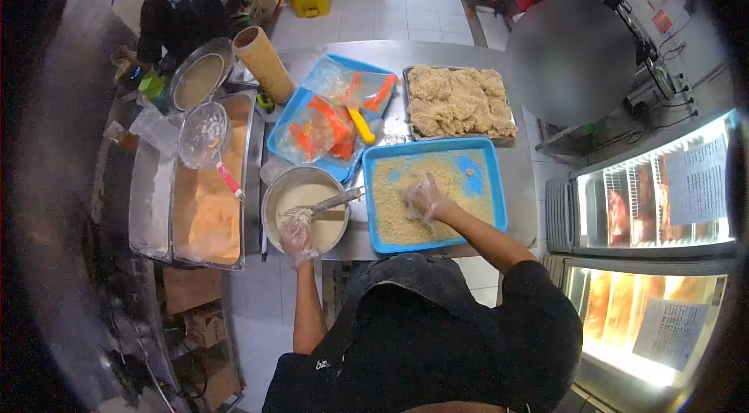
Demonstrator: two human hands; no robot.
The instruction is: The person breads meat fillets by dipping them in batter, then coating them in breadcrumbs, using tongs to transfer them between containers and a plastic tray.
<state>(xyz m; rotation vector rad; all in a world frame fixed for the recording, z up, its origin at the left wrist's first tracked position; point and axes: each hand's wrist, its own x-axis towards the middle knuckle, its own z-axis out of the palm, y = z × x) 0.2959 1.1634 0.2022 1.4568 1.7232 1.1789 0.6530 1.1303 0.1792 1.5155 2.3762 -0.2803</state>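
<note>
My left hand point(298, 237), in a clear plastic glove, is at the near left rim of a metal bowl point(269, 218) of pale batter. A whisk point(335, 201) lies across that bowl beside the hand; whether my fingers hold anything is unclear. In the blue tray point(501, 202) of crumbs, my gloved right hand point(425, 198) rests on the crumb layer, its fingers partly buried or hidden. A small pinkish piece point(469, 172) lies in the tray's right part. Behind it stands a tray of coated pieces point(460, 101).
Plastic bags with orange labels point(316, 128) and a yellow-handled tool point(362, 125) lie on blue trays behind the bowl. To the left are a strainer point(204, 134) and a bin of orange powder point(212, 218). A co-worker point(183, 3) stands at the back left.
</note>
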